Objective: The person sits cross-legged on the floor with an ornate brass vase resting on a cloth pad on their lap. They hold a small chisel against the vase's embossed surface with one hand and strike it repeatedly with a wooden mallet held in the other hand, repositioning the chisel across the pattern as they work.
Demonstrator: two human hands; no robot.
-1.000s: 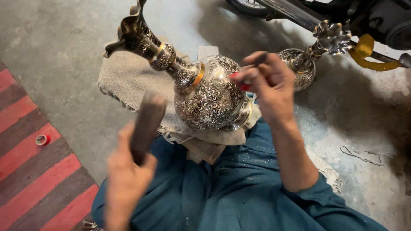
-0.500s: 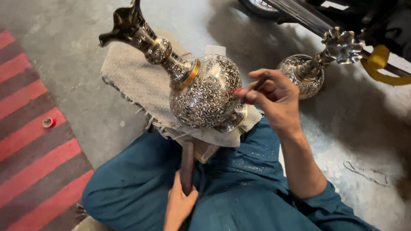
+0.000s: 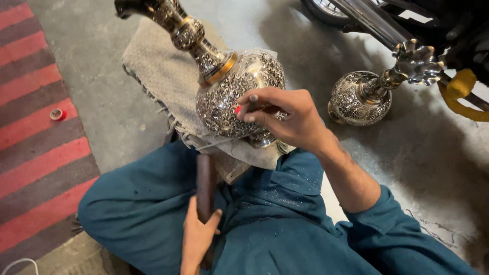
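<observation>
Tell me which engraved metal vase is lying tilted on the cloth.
The large engraved silver vase with the brass collar, under the right hand; the smaller engraved vase stands on the floor.

At twelve o'clock the top edge cuts off the vase mouth point(image 3: 133, 7). We lose the chisel tip point(image 3: 253, 100) behind our right hand's fingers point(image 3: 265, 113). Our left hand point(image 3: 197, 239) hides the wooden mallet point(image 3: 205, 186) end at six.

No packages, no labels, no signs, no screens in view — none at all

Left hand point(image 3: 197, 237) lies low at the lap, fingers clenched; right hand point(image 3: 285, 116) reaches forward, fingertips pinched.
</observation>
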